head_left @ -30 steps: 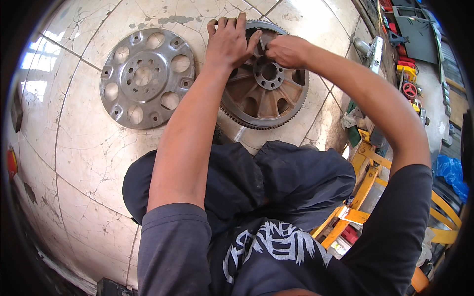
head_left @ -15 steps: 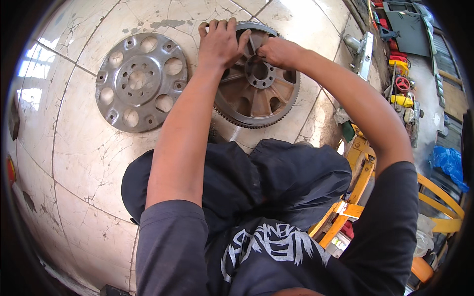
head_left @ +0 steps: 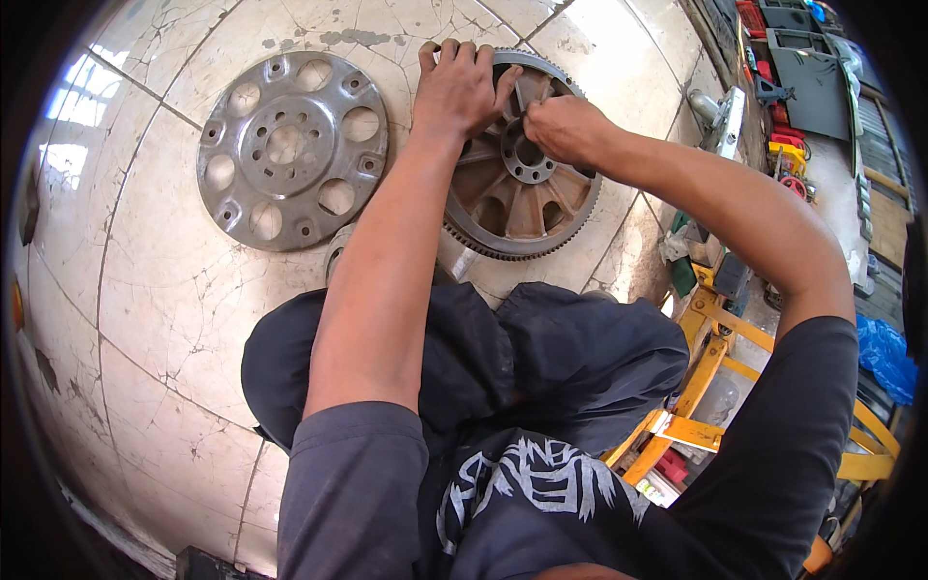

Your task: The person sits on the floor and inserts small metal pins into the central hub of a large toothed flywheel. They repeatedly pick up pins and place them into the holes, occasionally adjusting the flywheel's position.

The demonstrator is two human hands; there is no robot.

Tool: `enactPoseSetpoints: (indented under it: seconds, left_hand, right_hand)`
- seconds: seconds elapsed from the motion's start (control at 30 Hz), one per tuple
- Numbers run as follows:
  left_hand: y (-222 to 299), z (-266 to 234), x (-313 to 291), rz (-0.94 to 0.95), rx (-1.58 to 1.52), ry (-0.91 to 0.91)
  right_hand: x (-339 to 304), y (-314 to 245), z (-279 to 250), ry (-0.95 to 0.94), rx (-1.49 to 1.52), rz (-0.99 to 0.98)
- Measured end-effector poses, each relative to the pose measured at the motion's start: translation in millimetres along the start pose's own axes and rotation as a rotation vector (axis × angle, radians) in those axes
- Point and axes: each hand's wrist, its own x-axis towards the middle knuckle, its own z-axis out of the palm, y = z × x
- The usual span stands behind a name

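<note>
Right of the plate (head_left: 324,145), the toothed wheel (head_left: 517,198) lies spoked face up (centre axis roughly upright). Left hand (head_left: 457,97) on rim, thumb wide; right hand (head_left: 563,129) curled, contents undeterminable.

This looks like a workshop: a toothed metal wheel (head_left: 530,208) lies beneath the right hand (head_left: 568,130), a holed metal disc (head_left: 300,189) rests on cracked floor tiles (head_left: 174,309) left of the left hand (head_left: 459,92), and rightward stand a yellow frame (head_left: 703,377) and red-and-yellow equipment (head_left: 788,152).
</note>
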Motion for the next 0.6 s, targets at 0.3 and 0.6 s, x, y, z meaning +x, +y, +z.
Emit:
enactPoseSetpoints:
  seconds: [0.3,0.6]
  left_hand:
    - [3.4,-0.7,1.4,-0.019,-0.016,0.004]
    - [1.3,-1.0,3.2,-0.027,-0.020,-0.019]
  right_hand:
    - [7.3,22.4,26.7,0.063,0.484,0.203]
    - [17.3,8.6,4.3,-0.106,0.795,0.539]
